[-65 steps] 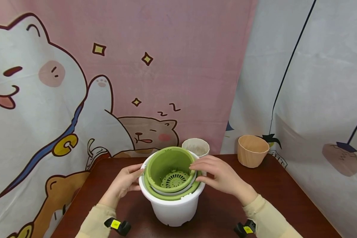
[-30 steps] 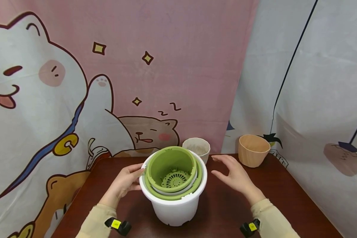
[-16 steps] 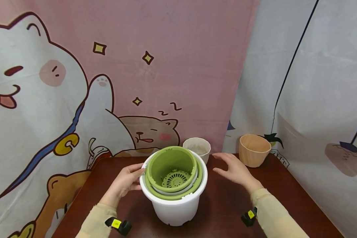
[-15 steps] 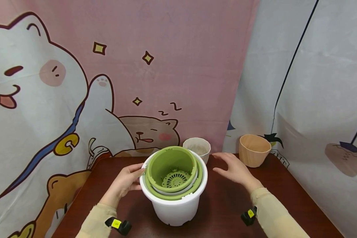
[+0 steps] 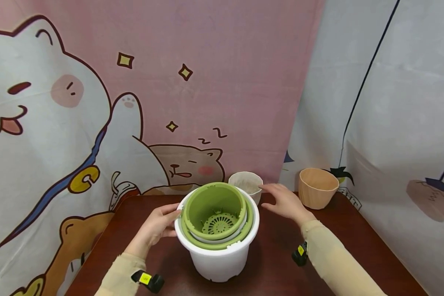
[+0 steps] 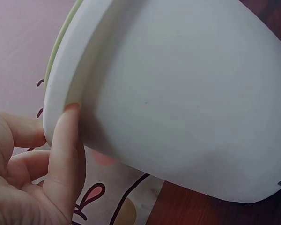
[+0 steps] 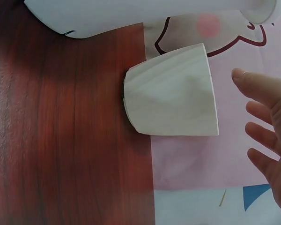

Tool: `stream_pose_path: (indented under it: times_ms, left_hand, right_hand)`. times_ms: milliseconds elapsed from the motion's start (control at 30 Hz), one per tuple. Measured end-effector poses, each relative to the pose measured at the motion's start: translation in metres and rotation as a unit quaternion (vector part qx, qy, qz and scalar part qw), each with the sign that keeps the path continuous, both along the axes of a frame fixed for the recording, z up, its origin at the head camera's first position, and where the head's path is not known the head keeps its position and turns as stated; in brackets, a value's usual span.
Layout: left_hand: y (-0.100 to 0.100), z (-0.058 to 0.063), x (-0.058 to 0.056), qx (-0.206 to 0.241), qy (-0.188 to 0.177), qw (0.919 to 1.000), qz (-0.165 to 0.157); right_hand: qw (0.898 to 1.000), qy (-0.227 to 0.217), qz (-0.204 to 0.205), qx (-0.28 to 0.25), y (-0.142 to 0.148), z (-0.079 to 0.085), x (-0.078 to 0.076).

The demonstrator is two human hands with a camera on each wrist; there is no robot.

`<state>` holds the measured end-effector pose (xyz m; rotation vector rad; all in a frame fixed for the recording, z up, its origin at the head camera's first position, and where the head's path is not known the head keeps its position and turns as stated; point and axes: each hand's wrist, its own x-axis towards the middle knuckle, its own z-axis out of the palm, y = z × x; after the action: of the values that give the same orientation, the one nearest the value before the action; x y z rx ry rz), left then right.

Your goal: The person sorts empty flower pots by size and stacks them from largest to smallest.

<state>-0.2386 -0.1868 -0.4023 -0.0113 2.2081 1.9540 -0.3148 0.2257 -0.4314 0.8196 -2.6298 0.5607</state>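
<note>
Large pot (image 5: 218, 267): smooth white material, round, rolled rim, notched at the foot; upright on the tabletop (image 5: 277, 255) in front of me. My left hand (image 5: 156, 226) pinches its rim.

Nested inside: outer green pot (image 5: 222, 246), pale grey pot (image 5: 218, 241), and inner green pot (image 5: 207, 203), the last with a slotted, perforated base.

Small white pot (image 7: 173, 96): faceted wall, upright just behind the large pot. My right hand (image 5: 284, 201) is beside its rim, fingers spread, holding nothing.

Peach pot (image 5: 316, 191): fluted wall, uneven rim, at the back right.

Tabletop: dark red-brown, streaked grain. Drape (image 5: 237, 82): printed cloth, cartoon cats.

Writing: yellow labels (image 5: 145, 278) on my wrist cameras (image 5: 156, 283), too small to read.

By view: the left wrist alone shows my fingertip tucked under the rim's lip; the right wrist shows a gap between fingers and small pot; only the head view shows the slots.
</note>
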Motion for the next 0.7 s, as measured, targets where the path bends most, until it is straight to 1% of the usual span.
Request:
stream_pose_path:
  times_ms: [233,400,700]
  left_hand:
    - [-0.001,-0.002,-0.001,0.003,0.001,1.0,-0.004]
    - [-0.001,-0.002,-0.002,0.002,0.003,1.0,-0.006]
    - [0.0,-0.002,-0.001,0.0,0.001,1.0,0.003]
  right_hand:
    - [1.0,0.028,0.007,0.008,-0.009,-0.009,-0.015]
    - [1.0,0.023,0.009,0.013,-0.013,-0.016,-0.02]
    - [0.999,0.022,0.002,0.034,-0.015,-0.028,-0.028]
